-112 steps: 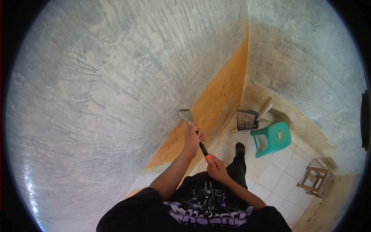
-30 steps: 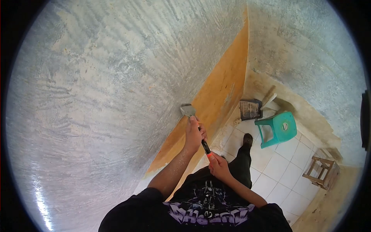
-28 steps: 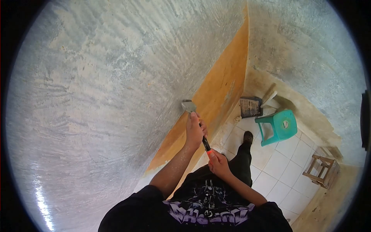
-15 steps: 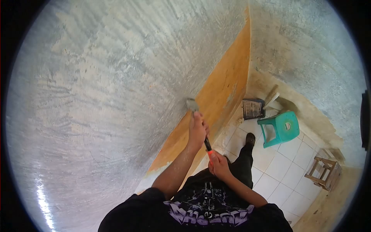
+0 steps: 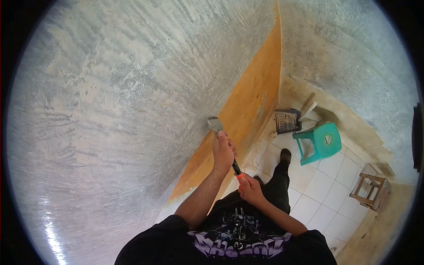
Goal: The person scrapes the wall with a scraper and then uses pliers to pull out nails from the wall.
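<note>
Both my hands grip a scraper (image 5: 215, 125) with a black handle and an orange end. My left hand (image 5: 223, 150) is wrapped round the handle near the metal blade. My right hand (image 5: 250, 188) holds the orange end close to my chest. The blade presses on the wall where scraped grey plaster (image 5: 123, 88) meets an orange painted band (image 5: 247, 106). The middle of the handle is hidden by my left hand.
A teal plastic stool (image 5: 319, 142) stands on the white tiled floor (image 5: 318, 185) at the right. A dark paint tray (image 5: 287, 121) with a roller handle lies in the corner. A small wooden stool (image 5: 370, 192) stands at far right. My foot (image 5: 285, 155) is near the wall.
The scraper blade has shifted a little up and down along the edge of the orange band. Both hands kept their grip throughout.
</note>
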A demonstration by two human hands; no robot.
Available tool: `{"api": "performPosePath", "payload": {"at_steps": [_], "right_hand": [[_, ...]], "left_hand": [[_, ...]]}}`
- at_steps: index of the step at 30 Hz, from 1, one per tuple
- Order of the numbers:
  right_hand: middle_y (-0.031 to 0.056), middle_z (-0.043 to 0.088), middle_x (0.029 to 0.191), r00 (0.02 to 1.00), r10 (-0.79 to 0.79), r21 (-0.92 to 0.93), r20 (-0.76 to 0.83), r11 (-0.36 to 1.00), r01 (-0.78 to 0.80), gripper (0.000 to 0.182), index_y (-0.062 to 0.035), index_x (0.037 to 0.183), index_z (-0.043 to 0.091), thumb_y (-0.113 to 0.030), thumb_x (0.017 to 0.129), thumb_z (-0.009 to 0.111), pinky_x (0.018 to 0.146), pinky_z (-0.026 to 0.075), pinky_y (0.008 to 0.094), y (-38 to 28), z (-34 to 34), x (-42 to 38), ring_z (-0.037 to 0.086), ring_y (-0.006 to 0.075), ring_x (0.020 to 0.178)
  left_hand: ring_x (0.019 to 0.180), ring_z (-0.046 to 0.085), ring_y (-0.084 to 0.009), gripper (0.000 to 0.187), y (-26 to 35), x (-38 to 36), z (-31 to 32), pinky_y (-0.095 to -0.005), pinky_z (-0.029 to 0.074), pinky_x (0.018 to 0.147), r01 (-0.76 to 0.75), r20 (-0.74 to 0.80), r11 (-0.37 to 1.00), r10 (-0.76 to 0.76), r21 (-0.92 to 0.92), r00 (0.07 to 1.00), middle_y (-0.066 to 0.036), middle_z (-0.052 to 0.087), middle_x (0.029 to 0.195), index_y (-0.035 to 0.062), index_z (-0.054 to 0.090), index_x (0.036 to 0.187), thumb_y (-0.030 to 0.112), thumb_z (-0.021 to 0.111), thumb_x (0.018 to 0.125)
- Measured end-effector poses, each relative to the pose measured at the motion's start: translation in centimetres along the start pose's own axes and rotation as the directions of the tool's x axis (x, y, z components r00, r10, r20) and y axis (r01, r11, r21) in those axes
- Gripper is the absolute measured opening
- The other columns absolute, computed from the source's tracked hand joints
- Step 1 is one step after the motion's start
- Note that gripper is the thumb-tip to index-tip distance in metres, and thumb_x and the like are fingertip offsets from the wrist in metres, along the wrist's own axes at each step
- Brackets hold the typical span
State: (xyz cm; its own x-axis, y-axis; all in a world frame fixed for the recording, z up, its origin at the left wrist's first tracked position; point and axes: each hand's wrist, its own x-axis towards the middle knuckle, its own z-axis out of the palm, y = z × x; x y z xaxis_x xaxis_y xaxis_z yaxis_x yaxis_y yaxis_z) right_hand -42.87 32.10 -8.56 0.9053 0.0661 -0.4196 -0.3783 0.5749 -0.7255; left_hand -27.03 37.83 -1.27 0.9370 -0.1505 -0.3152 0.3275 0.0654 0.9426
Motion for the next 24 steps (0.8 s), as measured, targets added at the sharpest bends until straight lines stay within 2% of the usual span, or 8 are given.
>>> {"api": "performPosePath", "payload": {"at_steps": [3, 6, 10, 18, 21, 24], "right_hand": [[-0.0052, 0.042, 0.059, 0.999, 0.038, 0.086, -0.020, 0.996, -0.036, 0.042, -0.0044, 0.125, 0.057, -0.039, 0.103, 0.049, 0.042, 0.032, 0.0205, -0.1, 0.1, 0.0, 0.039, 0.0032, 0.046], [-0.0052, 0.042, 0.058, 0.999, 0.032, 0.004, -0.018, 0.999, -0.032, 0.041, -0.0050, 0.123, 0.057, -0.040, 0.103, 0.050, 0.042, 0.031, 0.0208, -0.4, 0.8, -0.7, 0.037, 0.0033, 0.045], [-0.0043, 0.043, 0.058, 1.000, 0.011, 0.037, 0.003, 0.999, -0.011, 0.040, -0.0059, 0.124, 0.056, -0.040, 0.103, 0.048, 0.041, 0.032, 0.0211, -0.9, 0.4, 0.0, 0.037, 0.0044, 0.044], [-0.0014, 0.044, 0.057, 1.000, 0.009, -0.011, 0.028, 1.000, -0.008, 0.043, -0.0069, 0.127, 0.055, -0.041, 0.104, 0.045, 0.040, 0.033, 0.0231, -1.7, -0.3, 0.2, 0.039, 0.0073, 0.041], [-0.0048, 0.042, 0.058, 1.000, 0.017, -0.003, 0.003, 1.000, -0.017, 0.043, -0.0058, 0.127, 0.055, -0.040, 0.103, 0.049, 0.041, 0.031, 0.0208, -2.7, -0.7, 0.9, 0.037, 0.0032, 0.045], [-0.0044, 0.043, 0.058, 0.999, 0.009, 0.045, -0.035, 0.999, -0.008, 0.042, -0.0063, 0.126, 0.056, -0.040, 0.103, 0.049, 0.041, 0.031, 0.0210, -3.8, -0.9, 1.7, 0.037, 0.0034, 0.044]], "left_hand": [[0.040, 0.036, -0.0097, 0.040, -0.1, 0.0, 0.0, -0.0275, 0.034, 0.038, -0.026, -0.002, 1.000, 0.026, 0.010, 1.000, 0.001, 0.034, 0.056, 0.0100, 0.037, 0.103, 0.049, 0.029, 0.104], [0.040, 0.035, -0.0099, 0.040, 0.3, -0.4, -0.2, -0.0276, 0.034, 0.038, 0.002, 0.005, 1.000, -0.002, -0.014, 1.000, 0.001, 0.035, 0.056, 0.0101, 0.037, 0.103, 0.050, 0.030, 0.104], [0.040, 0.035, -0.0099, 0.039, 1.0, 0.8, 0.3, -0.0272, 0.034, 0.039, 0.021, 0.050, 1.000, -0.021, -0.007, 0.999, 0.001, 0.035, 0.057, 0.0101, 0.037, 0.103, 0.049, 0.030, 0.104], [0.042, 0.035, -0.0097, 0.037, 1.4, 0.6, 0.9, -0.0274, 0.034, 0.040, 0.061, 0.029, 0.997, -0.060, -0.039, 0.998, 0.001, 0.036, 0.059, 0.0109, 0.037, 0.104, 0.047, 0.030, 0.104], [0.043, 0.035, -0.0095, 0.037, 1.7, 1.8, 1.8, -0.0271, 0.034, 0.041, 0.041, 0.053, 0.999, -0.040, -0.013, 0.998, 0.001, 0.036, 0.059, 0.0109, 0.038, 0.104, 0.047, 0.031, 0.104], [0.043, 0.035, -0.0091, 0.037, 2.2, 2.8, 3.0, -0.0269, 0.035, 0.041, 0.032, 0.057, 0.999, -0.032, 0.011, 0.998, 0.001, 0.036, 0.059, 0.0110, 0.038, 0.104, 0.047, 0.031, 0.104]]}}
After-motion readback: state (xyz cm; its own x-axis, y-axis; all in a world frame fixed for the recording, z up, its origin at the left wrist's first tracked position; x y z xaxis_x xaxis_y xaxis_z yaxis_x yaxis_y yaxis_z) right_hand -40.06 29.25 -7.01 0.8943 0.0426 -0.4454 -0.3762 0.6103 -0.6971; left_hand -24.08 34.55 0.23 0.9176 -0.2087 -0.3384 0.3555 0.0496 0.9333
